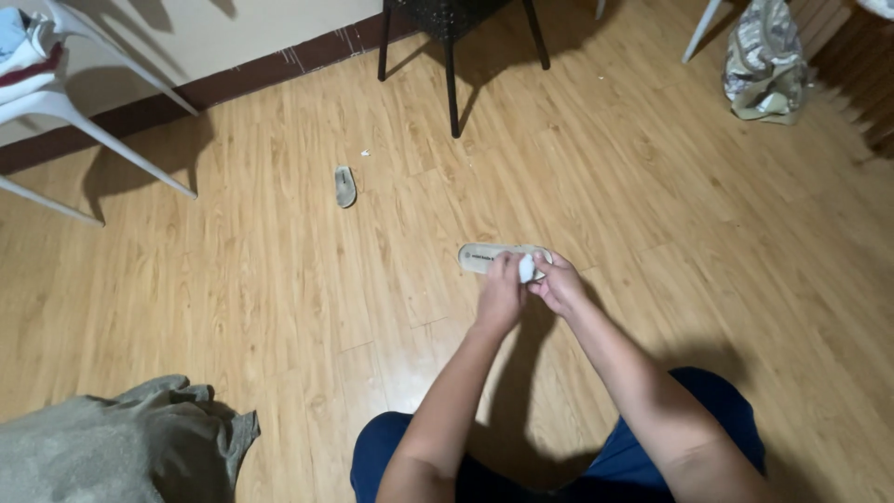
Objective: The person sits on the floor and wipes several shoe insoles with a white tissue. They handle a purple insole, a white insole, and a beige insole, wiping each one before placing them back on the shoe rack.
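Lying loose on the wooden floor (279, 307) toward the left, a small grey insole (345, 186) was seen, well apart from both hands, its long axis running roughly away from the person. Nearer the middle, a second, pale insole (484, 257) was held up above the boards, its long axis set crosswise, left to right, in front of the person. The left hand (501, 296) was closed over its near edge at about mid-length, the fingers curled and narrow upon it. Just beside it, the right hand (559, 284) was pressed to the right-hand end of the same insole, and a small white thing (527, 268), perhaps a cloth or wipe, was pinched in its fingertips against the surface; what it was could not be told for certain. Both hands were thus touching the pale insole, the free length of it stretching away leftward from the fingers. A crumpled olive cloth (121, 447) was seen at the lower left corner of the floor, a black chair (452, 56) at the far edge, and a patterned bag (765, 61) at the far right corner.
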